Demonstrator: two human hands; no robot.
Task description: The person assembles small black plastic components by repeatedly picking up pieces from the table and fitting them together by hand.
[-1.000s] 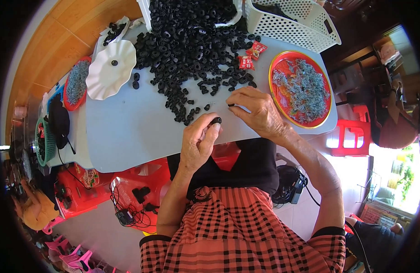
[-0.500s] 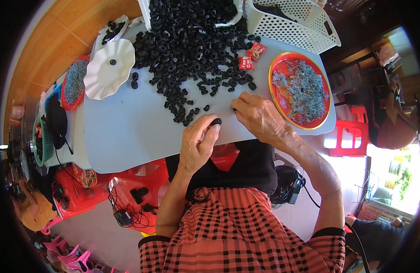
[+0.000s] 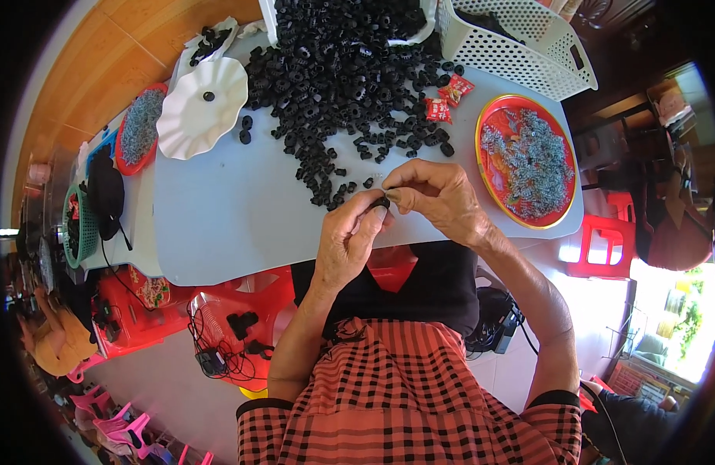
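My left hand [image 3: 348, 239] is closed around a small round black plastic part [image 3: 382, 203], with the thumb pressed along its side. Touching that part, the fingertips of my right hand [image 3: 439, 200] pinch together; what they hold, if anything, is too small and covered to name. Both hands meet over the front of the grey table [image 3: 218, 225]. Just beyond them spreads a big heap of black plastic parts [image 3: 334, 93], its loose edge reaching close to my left fingers. Right of my right hand lies a round red tray [image 3: 489, 174] with a gold rim, holding many small silvery screw-like pieces.
At the left, a white scalloped dish [image 3: 191, 128] holds one black part, beside a red plate [image 3: 125, 164] of silvery pieces. Two red packets [image 3: 455, 90] lie near a white perforated basket [image 3: 520, 58]. Red stools [image 3: 598, 244] stand at the right; cables [image 3: 230, 353] lie on one by my left arm.
My right hand has moved left and its fingertips now meet the black part in my left hand. The table appears shifted slightly to the right in view.
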